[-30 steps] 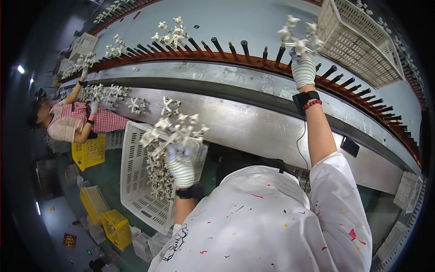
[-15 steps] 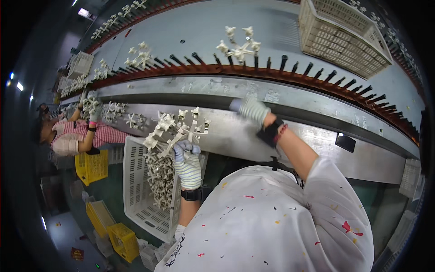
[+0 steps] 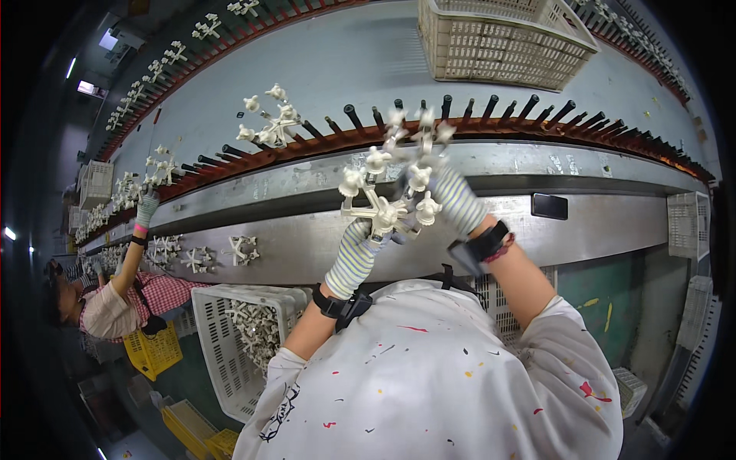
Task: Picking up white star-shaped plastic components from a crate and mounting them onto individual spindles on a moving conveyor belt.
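Left hand (image 3: 354, 259): wore a striped knit glove; closed around the underside of a white branched fitting (image 3: 386, 211), with fingers curled in and partly hidden by it.
White branched fitting: was held above the near side of the steel counter (image 3: 598, 230), with knobbed ends spread upward and outward.
Right hand (image 3: 458, 201): wore a matching glove, blurred; appeared closed on a second fitting (image 3: 422, 142), with fingertips too smeared to place exactly.
Second fitting: was held just beyond the first, overlapping it in view; could not be judged as touching or apart from it.
Peg row (image 3: 447, 107): ran along a red-brown rail behind both hands, with dark upright pegs; bore another fitting (image 3: 272, 126) to the left.
Counter top: carried a dark phone (image 3: 550, 205) on the right and loose fittings (image 3: 241, 249) on the left.
Lower-left crate (image 3: 218, 337): stood beside the left forearm, filled partway with similar fittings.
Far crate (image 3: 506, 61): rested beyond the pegs, white and slotted.
Co-worker (image 3: 107, 307): reached a gloved hand (image 3: 147, 208) toward the rail at far left.
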`<state>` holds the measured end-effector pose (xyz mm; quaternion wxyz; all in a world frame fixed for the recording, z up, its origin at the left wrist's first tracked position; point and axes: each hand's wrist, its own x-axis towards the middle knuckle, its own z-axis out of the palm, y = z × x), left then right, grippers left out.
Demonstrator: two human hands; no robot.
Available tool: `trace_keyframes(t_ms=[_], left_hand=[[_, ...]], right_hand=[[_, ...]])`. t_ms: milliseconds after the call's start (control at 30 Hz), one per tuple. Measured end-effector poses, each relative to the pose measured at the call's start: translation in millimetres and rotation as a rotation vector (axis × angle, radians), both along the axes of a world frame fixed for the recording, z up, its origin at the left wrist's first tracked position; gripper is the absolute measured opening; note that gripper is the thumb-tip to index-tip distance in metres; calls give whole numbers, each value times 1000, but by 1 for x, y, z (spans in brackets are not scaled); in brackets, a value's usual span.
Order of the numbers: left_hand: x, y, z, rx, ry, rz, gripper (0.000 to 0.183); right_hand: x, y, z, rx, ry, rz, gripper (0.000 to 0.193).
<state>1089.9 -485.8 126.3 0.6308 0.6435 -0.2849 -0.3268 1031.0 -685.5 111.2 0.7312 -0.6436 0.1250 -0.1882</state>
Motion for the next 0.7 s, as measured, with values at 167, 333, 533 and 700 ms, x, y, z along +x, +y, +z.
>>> trace_keyframes(t_ms=[167, 333, 533, 700], left_hand=[[-4, 2, -16, -59, 190, 143, 26], [-10, 6, -27, 61, 88, 216, 56], [-35, 1, -39, 19, 157, 352, 56], [-55, -20, -34, -202, 418, 406, 47]], right_hand=[[29, -114, -1, -259, -91, -554, 17], [60, -150, -34, -929, 24, -681, 17], [60, -143, -38, -921, 292, -598, 22], [69, -151, -53, -620, 106, -713, 21]])
